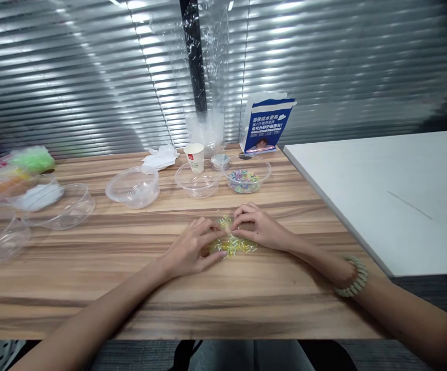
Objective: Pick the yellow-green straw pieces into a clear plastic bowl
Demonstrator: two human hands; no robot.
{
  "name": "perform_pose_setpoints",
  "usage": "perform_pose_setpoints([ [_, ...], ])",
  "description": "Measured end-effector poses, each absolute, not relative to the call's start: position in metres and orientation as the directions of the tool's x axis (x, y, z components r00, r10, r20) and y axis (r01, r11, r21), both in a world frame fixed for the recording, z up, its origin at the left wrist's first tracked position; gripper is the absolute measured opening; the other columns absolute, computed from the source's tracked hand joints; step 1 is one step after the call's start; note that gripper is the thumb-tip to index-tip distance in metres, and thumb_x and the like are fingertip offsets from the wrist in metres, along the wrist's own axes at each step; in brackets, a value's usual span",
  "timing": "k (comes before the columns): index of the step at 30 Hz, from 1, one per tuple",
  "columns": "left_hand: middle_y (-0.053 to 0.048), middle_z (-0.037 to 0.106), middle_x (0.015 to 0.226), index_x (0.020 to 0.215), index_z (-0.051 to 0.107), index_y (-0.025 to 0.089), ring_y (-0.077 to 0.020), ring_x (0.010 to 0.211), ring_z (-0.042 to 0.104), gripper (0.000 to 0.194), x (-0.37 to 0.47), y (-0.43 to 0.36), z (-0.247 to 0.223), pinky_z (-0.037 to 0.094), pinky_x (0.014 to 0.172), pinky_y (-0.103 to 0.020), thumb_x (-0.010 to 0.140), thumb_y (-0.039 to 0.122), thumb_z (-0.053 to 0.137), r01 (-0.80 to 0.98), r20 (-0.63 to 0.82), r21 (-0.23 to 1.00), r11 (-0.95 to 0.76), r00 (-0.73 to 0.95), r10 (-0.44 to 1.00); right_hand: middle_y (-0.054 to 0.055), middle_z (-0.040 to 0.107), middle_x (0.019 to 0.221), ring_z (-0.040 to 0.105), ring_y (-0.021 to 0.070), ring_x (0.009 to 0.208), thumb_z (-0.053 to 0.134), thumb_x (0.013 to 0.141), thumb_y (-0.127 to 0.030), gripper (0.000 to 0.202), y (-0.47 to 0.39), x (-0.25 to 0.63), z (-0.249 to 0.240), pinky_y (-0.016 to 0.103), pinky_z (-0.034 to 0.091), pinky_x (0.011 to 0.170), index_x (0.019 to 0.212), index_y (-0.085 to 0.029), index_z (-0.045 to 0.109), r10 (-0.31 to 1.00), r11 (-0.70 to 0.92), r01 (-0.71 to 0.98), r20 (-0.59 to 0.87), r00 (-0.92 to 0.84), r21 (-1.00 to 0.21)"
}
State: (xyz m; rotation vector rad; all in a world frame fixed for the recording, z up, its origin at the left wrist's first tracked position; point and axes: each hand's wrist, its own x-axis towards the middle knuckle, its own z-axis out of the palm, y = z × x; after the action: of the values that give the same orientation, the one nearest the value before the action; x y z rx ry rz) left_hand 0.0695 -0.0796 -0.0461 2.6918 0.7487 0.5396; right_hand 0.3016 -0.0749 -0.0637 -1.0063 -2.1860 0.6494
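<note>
One surface with striped brown wood grain (269, 309) carried the lot. One blue-and-white printed bag (267, 129) stood upright at its far right corner. One round bowl of clear plastic (265, 176), holding multicoloured small pieces, sat near the far edge. Left hand (194, 245): fingers curved, thumb apart, fingertips at the cluster; any grip could not be told. Right hand (260, 226): thumb and fingertips drawn together over the cluster; what they pinched could not be told. One cluster of slender, shiny yellow-green pieces (233, 248) lay between both hands, about midway between near and far edges.
</note>
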Motion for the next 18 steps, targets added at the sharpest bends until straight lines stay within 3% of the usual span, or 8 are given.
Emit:
perform_pose_setpoints([
  [7, -0.011, 0.054, 0.113, 0.122, 0.054, 0.017, -0.0210, 0.103, 0.050, 0.036, 0.073, -0.077, -0.047, 0.042, 0.091, -0.038, 0.090, 0.032, 0.048, 0.435, 0.251, 0.381, -0.816, 0.801, 0.544, 0.004, 0.057, 0.089, 0.050, 0.0187, 0.093, 0.062, 0.083, -0.020, 0.005, -0.075, 0.304, -0.068, 0.037, 0.040, 0.086, 0.083, -0.020, 0.066, 0.795, 0.589, 0.489, 0.351, -0.496, -0.643],
  [12, -0.008, 0.060, 0.100, 0.102, 0.063, 0.016, -0.0184, 0.095, 0.052, 0.024, 0.082, -0.065, -0.054, 0.043, 0.085, -0.034, 0.093, 0.022, 0.041, 0.462, 0.336, 0.347, -0.816, 0.751, 0.569, 0.004, 0.058, 0.089, 0.051, 0.0182, 0.093, 0.060, 0.084, -0.019, 0.007, -0.075, 0.305, -0.069, 0.035, 0.041, 0.086, 0.081, -0.018, 0.065, 0.798, 0.583, 0.468, 0.359, -0.484, -0.665],
  [18, -0.003, 0.063, 0.083, 0.085, 0.066, 0.018, -0.0160, 0.083, 0.054, 0.015, 0.096, -0.054, -0.051, 0.040, 0.078, -0.030, 0.088, 0.017, 0.052, 0.484, 0.235, 0.217, -0.848, 0.817, 0.526, 0.004, 0.058, 0.089, 0.051, 0.0181, 0.093, 0.057, 0.084, -0.014, 0.009, -0.076, 0.309, -0.069, 0.035, 0.040, 0.086, 0.080, -0.019, 0.064, 0.800, 0.579, 0.468, 0.357, -0.481, -0.667],
])
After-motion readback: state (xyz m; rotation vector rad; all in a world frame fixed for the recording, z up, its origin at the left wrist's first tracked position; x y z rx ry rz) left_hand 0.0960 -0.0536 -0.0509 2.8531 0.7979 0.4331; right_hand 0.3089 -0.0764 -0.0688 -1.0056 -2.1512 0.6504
